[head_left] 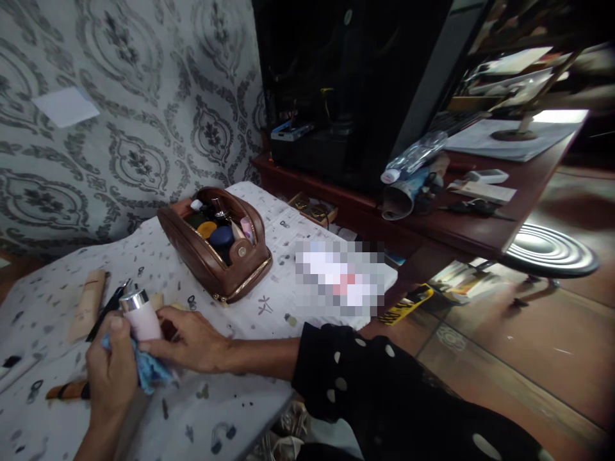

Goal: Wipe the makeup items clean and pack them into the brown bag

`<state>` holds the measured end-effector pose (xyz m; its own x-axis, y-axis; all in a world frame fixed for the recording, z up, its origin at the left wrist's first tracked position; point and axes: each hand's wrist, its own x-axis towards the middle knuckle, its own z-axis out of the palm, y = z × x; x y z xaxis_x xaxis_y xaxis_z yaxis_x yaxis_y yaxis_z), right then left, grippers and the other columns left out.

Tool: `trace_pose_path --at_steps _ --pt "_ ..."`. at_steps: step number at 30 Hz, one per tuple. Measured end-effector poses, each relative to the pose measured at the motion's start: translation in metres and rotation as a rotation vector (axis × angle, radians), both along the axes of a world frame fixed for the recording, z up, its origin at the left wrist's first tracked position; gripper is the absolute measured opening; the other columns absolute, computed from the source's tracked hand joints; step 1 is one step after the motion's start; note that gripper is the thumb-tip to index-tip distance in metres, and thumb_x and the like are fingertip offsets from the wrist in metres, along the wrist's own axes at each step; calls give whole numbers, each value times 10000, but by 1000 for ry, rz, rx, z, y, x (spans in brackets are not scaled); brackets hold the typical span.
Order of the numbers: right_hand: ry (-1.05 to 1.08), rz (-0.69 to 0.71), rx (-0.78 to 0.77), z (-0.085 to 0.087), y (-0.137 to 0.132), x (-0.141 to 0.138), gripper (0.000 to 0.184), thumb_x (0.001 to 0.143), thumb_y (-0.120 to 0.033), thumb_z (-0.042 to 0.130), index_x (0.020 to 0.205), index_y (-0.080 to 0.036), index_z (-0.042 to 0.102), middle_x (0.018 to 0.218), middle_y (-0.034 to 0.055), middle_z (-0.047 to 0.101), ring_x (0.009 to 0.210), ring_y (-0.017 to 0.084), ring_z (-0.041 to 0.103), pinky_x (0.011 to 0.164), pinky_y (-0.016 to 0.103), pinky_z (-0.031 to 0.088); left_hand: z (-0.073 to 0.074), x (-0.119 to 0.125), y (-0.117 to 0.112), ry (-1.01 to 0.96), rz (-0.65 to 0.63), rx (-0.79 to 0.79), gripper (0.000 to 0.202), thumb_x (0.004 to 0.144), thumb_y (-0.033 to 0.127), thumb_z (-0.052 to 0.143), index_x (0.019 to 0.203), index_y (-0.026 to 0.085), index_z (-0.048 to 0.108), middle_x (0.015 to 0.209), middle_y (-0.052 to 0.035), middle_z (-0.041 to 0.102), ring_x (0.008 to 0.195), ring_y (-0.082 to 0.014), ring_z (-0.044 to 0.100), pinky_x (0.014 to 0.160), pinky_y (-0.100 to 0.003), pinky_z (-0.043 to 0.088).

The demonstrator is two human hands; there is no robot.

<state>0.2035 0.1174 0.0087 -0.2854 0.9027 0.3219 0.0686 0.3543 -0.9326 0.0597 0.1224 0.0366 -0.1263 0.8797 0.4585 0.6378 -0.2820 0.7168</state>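
A pale pink cosmetic bottle point(143, 321) with a shiny silver top is between my hands, tilted slightly left. My right hand point(202, 342) grips its lower part from the right, thumb and fingers closed round it. From the left, my left hand point(113, 358) is closed on a crumpled blue cloth point(152, 372), pressed against the bottle's side. Just beyond them stands an unzipped brown makeup bag point(225, 275), filled with several cosmetics, among them a dark blue round lid point(221, 237) and a yellow one point(207, 229).
A beige tube point(90, 298) and dark slim items lie left on the patterned white cloth point(250, 387). An orange-and-black striped stick point(67, 390) is near my left wrist. Rightward, a blurred-out patch covers something. A wooden cabinet point(461, 224) bears a clear plastic bottle point(416, 155).
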Motion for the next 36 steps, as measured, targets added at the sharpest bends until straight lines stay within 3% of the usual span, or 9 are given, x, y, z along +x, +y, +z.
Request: trace_pose_path --at_steps 3,6,10,14,16,21,27,32,36 --pt "18 9 -52 -1 2 1 359 861 -485 670 1053 -187 610 830 -13 551 753 131 540 654 209 424 -4 -2 3 86 -15 66 459 870 649 409 859 215 558 736 10 573 675 -191 530 596 -294 421" --pt "-6 31 -101 -2 1 1 354 878 -513 628 1028 -193 612 807 -17 545 731 131 525 632 212 414 -3 -3 4 66 -9 160 479 864 645 428 1004 207 560 966 -39 607 897 -229 576 815 -341 461" --pt "-80 161 -135 -5 -4 -5 435 862 -610 591 971 -189 611 794 -11 540 729 146 528 617 221 409 5 -3 2 -82 96 240 500 877 626 414 1129 214 548 966 -36 597 905 -223 569 914 -385 465" --pt "-89 266 -154 -10 -7 -12 442 861 -595 605 1013 -180 606 813 -8 542 725 137 538 583 200 405 13 1 -1 -143 321 151 493 906 575 369 1167 231 606 1069 -48 627 944 -229 579 919 -404 490" --pt "-57 258 -170 -12 -8 -12 437 860 -586 608 1022 -181 605 817 -5 539 730 138 530 581 199 404 11 3 -1 -164 334 66 486 893 559 419 1197 234 614 1114 -46 641 1016 -239 589 968 -412 480" --pt "107 179 -215 -19 -1 -13 331 868 -493 622 994 -190 585 817 -11 515 747 135 496 628 215 424 -3 8 -2 -154 58 -12 528 888 553 520 1305 235 575 1305 -50 614 1260 -263 527 1146 -417 357" --pt "358 70 -305 -25 16 -13 186 871 -390 597 925 -214 574 806 -13 578 732 137 549 666 241 455 -10 15 -4 -34 -246 -90 539 901 489 561 1385 254 513 1443 -85 515 1422 -288 379 1233 -469 207" --pt "577 6 -361 -20 25 -5 392 773 -524 688 964 -199 583 776 -18 609 680 130 562 633 243 459 -13 5 2 59 -499 -190 688 836 373 682 1450 241 401 1375 -104 540 1313 -294 495 1132 -465 386" --pt "580 27 -371 -17 28 -2 478 711 -559 745 988 -200 592 779 -12 630 683 141 589 610 250 487 -3 -2 3 184 -560 -211 735 783 252 713 1443 217 391 1363 -109 520 1263 -305 502 1079 -471 423"
